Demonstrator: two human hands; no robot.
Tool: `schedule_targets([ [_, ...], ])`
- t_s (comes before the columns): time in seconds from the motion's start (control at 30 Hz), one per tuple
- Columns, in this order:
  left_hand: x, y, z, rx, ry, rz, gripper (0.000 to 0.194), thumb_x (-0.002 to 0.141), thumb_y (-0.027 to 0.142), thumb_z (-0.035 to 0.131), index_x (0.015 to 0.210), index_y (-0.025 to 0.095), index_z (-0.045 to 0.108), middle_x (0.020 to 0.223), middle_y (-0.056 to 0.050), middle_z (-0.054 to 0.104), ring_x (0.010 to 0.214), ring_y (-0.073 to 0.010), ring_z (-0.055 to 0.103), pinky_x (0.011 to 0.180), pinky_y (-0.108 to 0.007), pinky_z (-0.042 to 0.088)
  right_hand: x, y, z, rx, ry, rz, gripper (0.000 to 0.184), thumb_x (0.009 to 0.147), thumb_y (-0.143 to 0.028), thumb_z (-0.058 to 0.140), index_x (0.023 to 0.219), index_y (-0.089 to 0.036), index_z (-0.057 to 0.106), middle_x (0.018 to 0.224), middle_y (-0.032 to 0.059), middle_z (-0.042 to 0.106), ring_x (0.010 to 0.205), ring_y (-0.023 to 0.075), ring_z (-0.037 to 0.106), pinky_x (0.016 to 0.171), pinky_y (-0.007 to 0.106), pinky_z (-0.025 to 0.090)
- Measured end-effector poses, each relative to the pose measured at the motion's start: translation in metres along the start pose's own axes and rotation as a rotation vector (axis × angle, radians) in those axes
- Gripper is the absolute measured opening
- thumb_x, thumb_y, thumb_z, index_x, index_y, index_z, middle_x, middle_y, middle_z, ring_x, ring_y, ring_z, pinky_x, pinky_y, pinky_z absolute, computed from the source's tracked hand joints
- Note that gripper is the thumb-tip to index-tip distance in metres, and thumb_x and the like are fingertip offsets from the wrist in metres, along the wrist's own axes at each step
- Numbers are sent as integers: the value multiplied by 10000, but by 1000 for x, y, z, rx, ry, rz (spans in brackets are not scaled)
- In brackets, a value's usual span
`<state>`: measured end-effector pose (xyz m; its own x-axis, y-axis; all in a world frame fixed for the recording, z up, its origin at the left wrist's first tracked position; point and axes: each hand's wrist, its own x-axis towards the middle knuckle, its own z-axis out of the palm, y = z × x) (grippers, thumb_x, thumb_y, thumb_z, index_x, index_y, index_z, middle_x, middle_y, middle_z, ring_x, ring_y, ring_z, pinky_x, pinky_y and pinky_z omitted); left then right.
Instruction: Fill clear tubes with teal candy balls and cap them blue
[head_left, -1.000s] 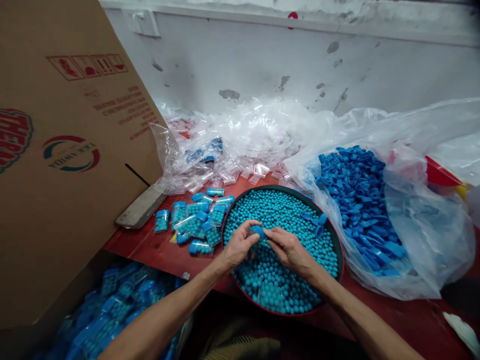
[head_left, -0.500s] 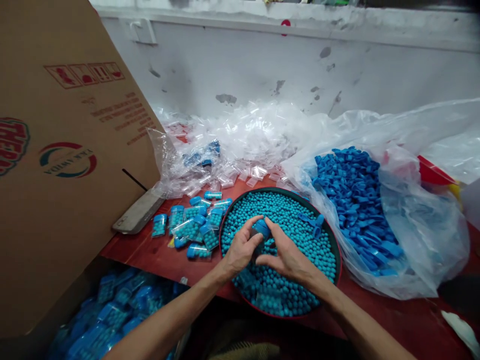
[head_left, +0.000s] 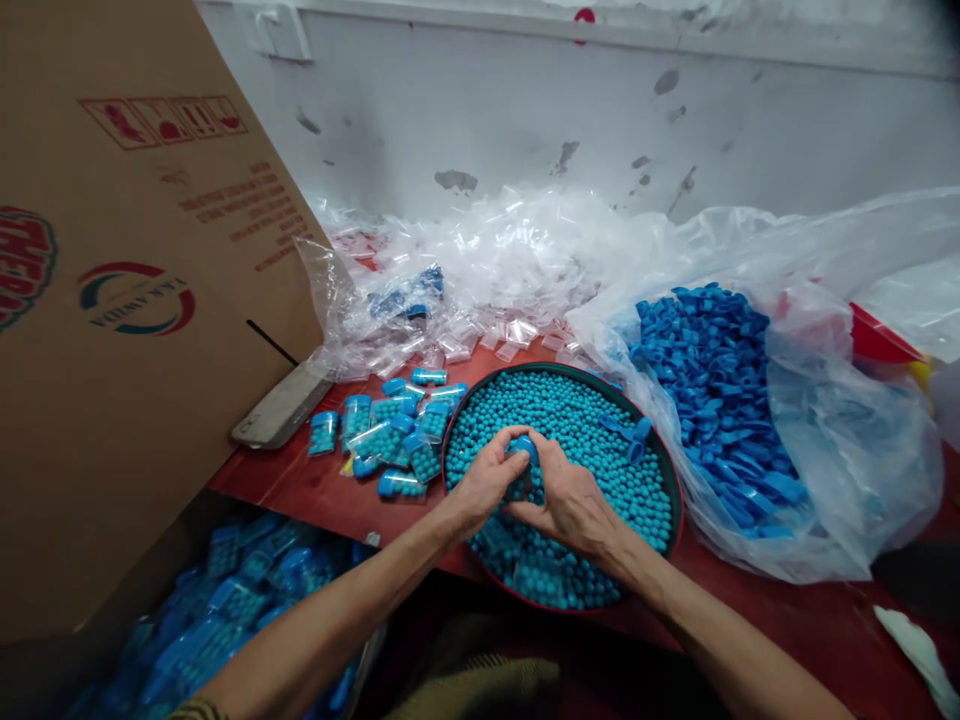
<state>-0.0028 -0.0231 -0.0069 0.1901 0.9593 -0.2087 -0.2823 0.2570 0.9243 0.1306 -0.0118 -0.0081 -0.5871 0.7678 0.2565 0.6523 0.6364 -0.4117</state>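
I saw my left hand (head_left: 486, 487) and my right hand (head_left: 564, 497) meeting at the centre of the frame, just above the round tray (head_left: 673, 482) heaped with small turquoise balls (head_left: 570, 420). Both were curled around one little vial (head_left: 523, 462), its blue cap (head_left: 527, 446) showing at the top between my thumbs; the fingers of each hand were closed on it, left from the left side, right from the right. Two loose blue caps (head_left: 630, 432) lay on the balls right of my hands. Left of the tray, filled capped vials (head_left: 390, 437) lay in a loose cluster on the red table (head_left: 300, 487). At the right of the frame a clear plastic bag (head_left: 847, 440) held a heap of blue caps (head_left: 712, 380). Empty clear vials (head_left: 495, 280) were piled along the wall in the upper middle. A cardboard box flap (head_left: 127, 280) filled the left side, and more filled vials (head_left: 225, 610) lay in the box at lower left
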Motion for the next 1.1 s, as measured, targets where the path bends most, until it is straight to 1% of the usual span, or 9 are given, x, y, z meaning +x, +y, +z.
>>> schedule_targets([
  [0.23,3,-9,6,77,221,72,237,704,278,538,913,169,511,664,35,496,551,-65,431,519,-167,354,6,4,12,39,30,-4,616,625,-319,574,1169,-121,360,969,112,522,840,237,550,626,321,470],
  [0.4,9,-4,-4,187,238,96,206,703,274,533,879,166,530,658,34,502,546,-63,428,527,-166,355,17,2,15,90,30,24,651,668,-352,567,1223,-130,310,1046,126,496,877,241,541,662,336,460],
  [0.53,7,11,-35,234,217,98,292,701,299,529,970,189,500,686,32,514,540,-74,453,528,-189,387,17,-4,9,104,-108,26,793,719,-443,541,1323,-131,133,1109,150,472,837,225,551,656,334,447],
  [0.6,3,20,-58,333,307,158,345,709,311,514,1034,199,483,708,27,521,553,-86,469,543,-208,401,10,-7,2,90,-190,-32,785,724,-483,530,1326,-151,150,1076,130,499,839,217,543,686,333,431],
  [0.73,-1,28,-104,839,643,316,378,738,285,465,1099,175,493,792,-11,537,657,-122,492,657,-257,413,-7,-13,-3,-20,-386,-240,554,704,-492,556,1161,-200,441,923,79,568,844,227,520,710,337,391],
  [0.87,6,21,-127,1202,658,322,396,762,260,418,1138,154,480,945,-69,547,860,-198,508,810,-339,387,-12,-15,4,-71,-439,-228,234,770,-337,524,946,-186,551,807,65,589,754,195,531,657,294,378],
  [0.93,8,18,-126,1316,639,325,387,771,246,403,1134,141,485,1011,-97,531,947,-230,484,855,-368,362,-10,-10,7,-47,-435,-174,176,806,-265,468,942,-182,543,783,56,598,718,174,542,629,266,378],
  [1.03,5,18,-106,1369,715,412,407,778,239,403,1162,116,460,1138,-135,470,1091,-274,392,926,-412,291,-5,3,6,73,-392,-86,241,827,-271,440,1048,-187,489,811,43,608,724,157,554,631,244,387],
  [1.1,0,18,-84,1288,621,476,428,786,255,414,1194,125,429,1181,-126,452,1114,-259,382,943,-390,282,-1,14,3,168,-330,-11,285,832,-292,439,1091,-176,457,803,34,606,714,148,553,639,241,393],
])
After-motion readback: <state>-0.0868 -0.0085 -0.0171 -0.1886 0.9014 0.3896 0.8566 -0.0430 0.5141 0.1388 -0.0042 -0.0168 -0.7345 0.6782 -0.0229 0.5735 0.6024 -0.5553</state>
